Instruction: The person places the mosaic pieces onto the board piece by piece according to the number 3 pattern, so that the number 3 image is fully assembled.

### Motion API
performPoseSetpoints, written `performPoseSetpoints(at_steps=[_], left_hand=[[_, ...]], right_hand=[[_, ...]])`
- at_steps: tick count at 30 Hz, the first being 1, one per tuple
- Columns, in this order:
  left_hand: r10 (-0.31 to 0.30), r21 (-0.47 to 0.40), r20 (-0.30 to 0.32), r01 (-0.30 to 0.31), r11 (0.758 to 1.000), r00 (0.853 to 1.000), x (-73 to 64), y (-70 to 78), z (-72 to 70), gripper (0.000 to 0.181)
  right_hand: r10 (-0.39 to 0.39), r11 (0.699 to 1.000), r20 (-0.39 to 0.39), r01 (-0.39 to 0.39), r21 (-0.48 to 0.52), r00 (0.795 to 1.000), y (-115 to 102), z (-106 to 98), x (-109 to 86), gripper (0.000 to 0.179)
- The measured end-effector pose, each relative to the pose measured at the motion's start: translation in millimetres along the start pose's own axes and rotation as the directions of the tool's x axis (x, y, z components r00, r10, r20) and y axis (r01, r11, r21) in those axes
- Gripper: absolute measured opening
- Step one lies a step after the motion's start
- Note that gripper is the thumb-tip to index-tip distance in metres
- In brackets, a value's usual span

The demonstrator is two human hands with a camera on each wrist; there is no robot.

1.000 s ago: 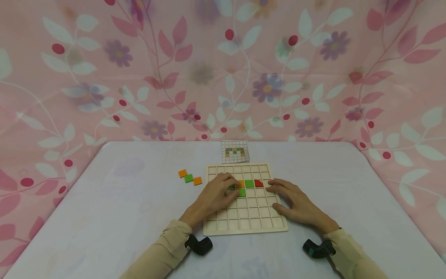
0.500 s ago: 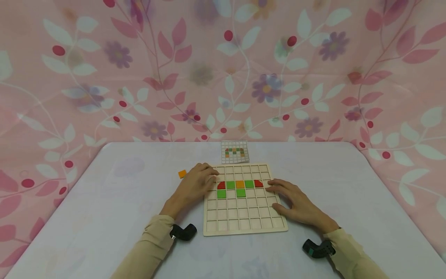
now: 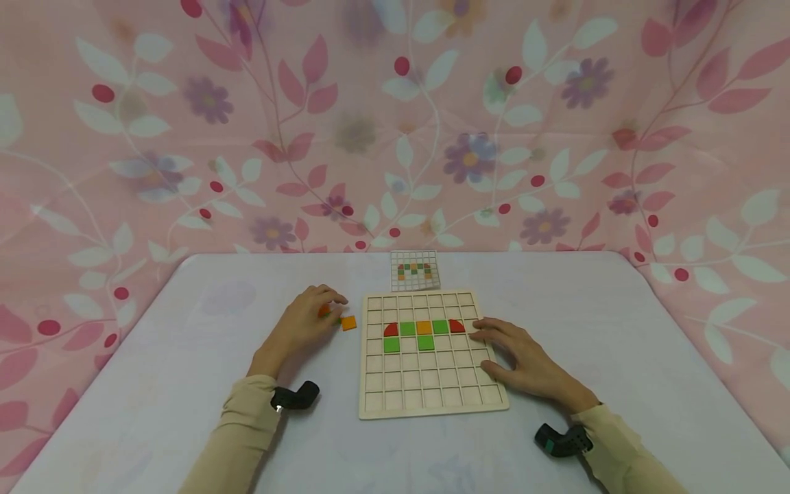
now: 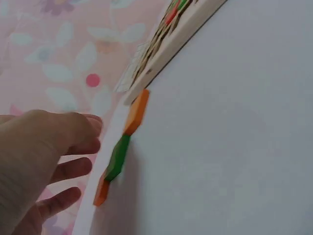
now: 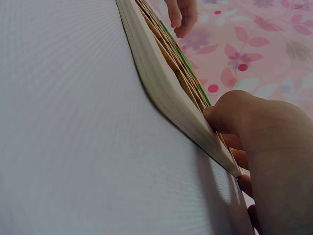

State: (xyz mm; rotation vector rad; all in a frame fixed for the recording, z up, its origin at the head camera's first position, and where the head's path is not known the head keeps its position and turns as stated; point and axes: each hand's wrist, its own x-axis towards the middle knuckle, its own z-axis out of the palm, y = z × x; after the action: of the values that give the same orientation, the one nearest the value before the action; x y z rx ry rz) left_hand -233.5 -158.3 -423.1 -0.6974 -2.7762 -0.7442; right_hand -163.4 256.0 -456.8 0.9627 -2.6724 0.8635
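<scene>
My left hand (image 3: 302,321) hovers above loose square tiles left of the board, its fingers spread and nothing held. In the left wrist view an orange tile (image 4: 137,111), a green tile (image 4: 117,157) and another orange tile (image 4: 101,191) lie in a chain below the fingers. In the head view this hand partly hides them. The wooden grid board (image 3: 432,398) holds a row of red, green and orange tiles, with a green tile (image 3: 391,344) and another green tile (image 3: 426,342) one row nearer. My right hand (image 3: 524,360) rests on the board's right edge, fingers relaxed, thumb at the rim (image 5: 171,98).
Behind the board lies a small printed card (image 3: 415,271) with a gridded colour pattern. A white cloth (image 3: 154,384) covers the table, and a floral curtain (image 3: 395,137) hangs at its back. Each wrist wears a black camera.
My left hand has moved left, off the board and over the loose tiles, uncovering the red and green tiles at the pattern's left. The right hand stays at the board's edge.
</scene>
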Motion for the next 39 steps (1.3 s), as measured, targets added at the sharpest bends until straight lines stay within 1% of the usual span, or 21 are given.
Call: performPoseSetpoints(at_steps=[2, 6, 9, 14, 17, 22, 24, 31, 35, 39], left_hand=[[0.014, 0.002, 0.01, -0.014, 1.0, 1.0, -1.1, -4.8, -3.1, 0.017], [0.05, 0.033, 0.028, -0.051, 0.998, 0.998, -2.8, -15.3, -5.9, 0.017], [0.049, 0.037, 0.054, -0.051, 0.998, 0.997, -4.8, -21.3, -7.7, 0.02], [-0.002, -0.019, 0.118, 0.004, 1.0, 0.993, -9.6, -25.5, -12.3, 0.027], [-0.022, -0.034, 0.137, 0.027, 0.999, 0.99, -11.2, -26.7, -14.6, 0.03], [-0.026, -0.017, 0.142, 0.028, 0.999, 0.989, -11.1, -28.5, -15.2, 0.028], [-0.033, -0.009, 0.142, 0.034, 0.999, 0.989, -10.6, -28.4, -14.7, 0.026], [-0.03, 0.023, 0.133, 0.027, 0.999, 0.991, -8.9, -26.6, -13.1, 0.022], [-0.027, 0.027, 0.136, 0.023, 0.999, 0.99, -8.8, -25.7, -13.1, 0.022], [-0.025, 0.022, 0.124, 0.023, 1.0, 0.992, -8.5, -25.1, -12.4, 0.021]], right_hand=[[-0.002, 1.0, 0.0, 0.002, 0.0, 1.0, 0.2, 0.1, 0.0, 0.045], [-0.003, 1.0, 0.001, 0.003, 0.002, 1.0, 0.5, 0.3, -0.2, 0.045], [-0.004, 1.0, 0.001, 0.004, 0.002, 1.0, 0.6, 0.3, -0.2, 0.045], [-0.007, 1.0, 0.0, 0.007, 0.001, 1.0, 0.7, 0.5, -0.2, 0.045], [-0.007, 1.0, 0.0, 0.007, 0.004, 1.0, 0.7, 0.5, -0.2, 0.045], [-0.003, 1.0, 0.001, 0.003, 0.002, 1.0, 0.8, 0.6, -0.5, 0.045], [-0.002, 1.0, 0.001, 0.002, 0.002, 1.0, 0.7, 0.6, -0.5, 0.045], [0.001, 1.0, 0.002, -0.001, 0.005, 1.0, 0.2, 0.5, 0.0, 0.045], [0.007, 1.0, 0.008, -0.007, 0.008, 1.0, -0.2, 0.6, -0.3, 0.045], [0.01, 1.0, 0.01, -0.01, 0.005, 1.0, -0.1, 0.6, -0.6, 0.045]])
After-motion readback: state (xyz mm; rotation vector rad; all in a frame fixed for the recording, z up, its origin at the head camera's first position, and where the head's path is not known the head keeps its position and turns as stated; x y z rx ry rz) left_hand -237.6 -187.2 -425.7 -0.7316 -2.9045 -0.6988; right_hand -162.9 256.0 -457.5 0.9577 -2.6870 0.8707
